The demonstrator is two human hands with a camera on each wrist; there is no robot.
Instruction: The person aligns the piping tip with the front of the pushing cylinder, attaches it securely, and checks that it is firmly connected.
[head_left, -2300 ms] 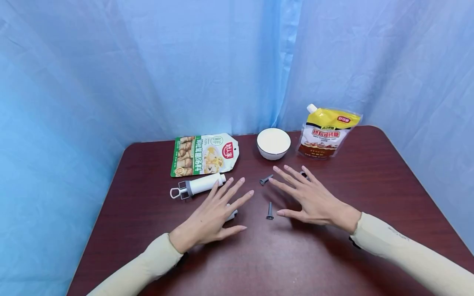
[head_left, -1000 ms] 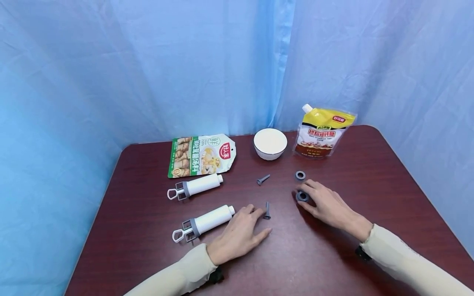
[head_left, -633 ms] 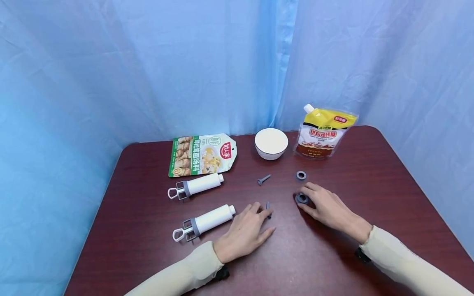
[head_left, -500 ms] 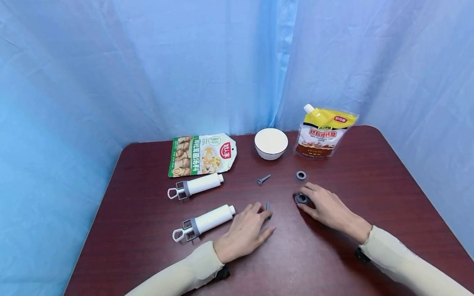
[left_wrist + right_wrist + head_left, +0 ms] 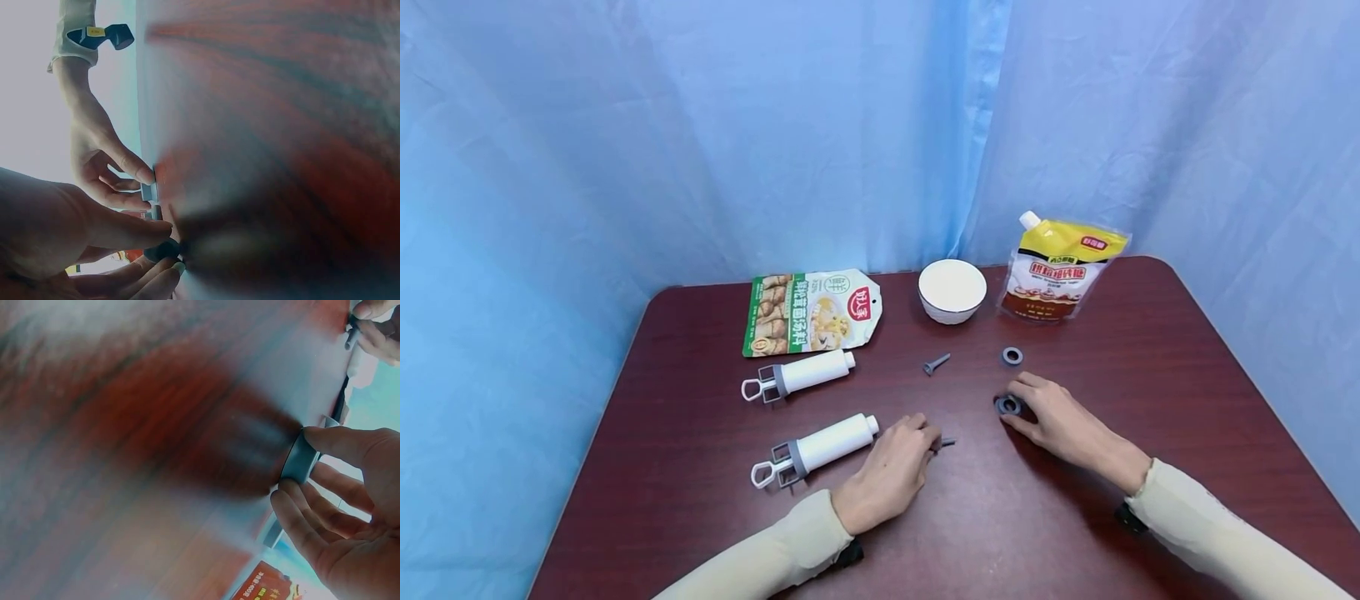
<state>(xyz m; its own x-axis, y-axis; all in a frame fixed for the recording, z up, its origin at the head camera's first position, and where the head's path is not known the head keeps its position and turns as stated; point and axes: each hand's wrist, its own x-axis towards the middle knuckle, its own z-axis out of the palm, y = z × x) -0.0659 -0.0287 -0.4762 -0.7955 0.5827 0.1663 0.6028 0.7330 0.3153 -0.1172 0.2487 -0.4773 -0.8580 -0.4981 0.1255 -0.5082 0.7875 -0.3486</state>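
With thumb and fingers my left hand [image 5: 891, 469] pinches a small dark-grey tapered nozzle [image 5: 950, 442], just above or on the table. Its wide end is between the fingertips; the narrow end points right. In the left wrist view the nozzle [image 5: 161, 250] shows between thumb and fingers. My right hand [image 5: 1067, 425] pinches a grey ring [image 5: 1001, 407] by its sides at the tabletop; the right wrist view shows thumb and fingers on the ring's [image 5: 300, 459] outer wall. A second grey nozzle [image 5: 936, 364] and a second grey ring [image 5: 1012, 364] lie farther back.
Two white plunger syringes with grey collars, the far syringe [image 5: 814, 371] and near syringe [image 5: 837, 443], lie at left. A green-and-white food packet [image 5: 812, 313], a white bowl [image 5: 951, 315] and a yellow-topped spouted pouch [image 5: 1051, 268] stand along the back. Blue curtains [image 5: 812, 142] hang behind.
Both hands have come down from hovering spread. The left one has taken hold of the near nozzle and turned it sideways; the right one has gripped the near ring and shifted it slightly.
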